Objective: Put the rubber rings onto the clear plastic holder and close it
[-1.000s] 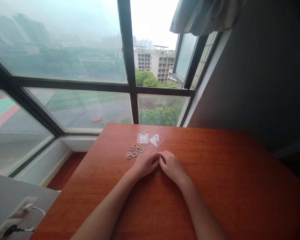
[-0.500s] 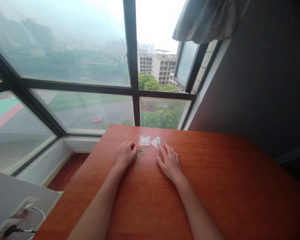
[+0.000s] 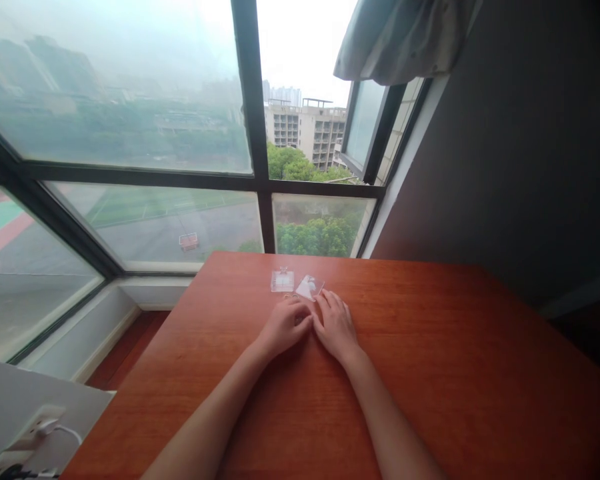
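Reddish wood table [image 3: 455, 373] by big windows [image 3: 140, 87]. Clear box [image 3: 283, 283] & clear plate [image 3: 310, 287] sit side by side past the hands, prob. to leave working space up front. L hand [image 3: 286, 325] curled, fingertips near thumb; can't tell if it's got anything. R hand [image 3: 336, 327] half open, nothing seen in it, fingers by plate's edge. Few small rings [image 3: 291, 297] peek out btwn L hand & box.

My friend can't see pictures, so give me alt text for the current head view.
A person's left hand and right hand are close together over a reddish wooden table, rings partly visible beyond the left. Past them sit a clear box and a clear flat piece, before windows overlooking buildings and trees.
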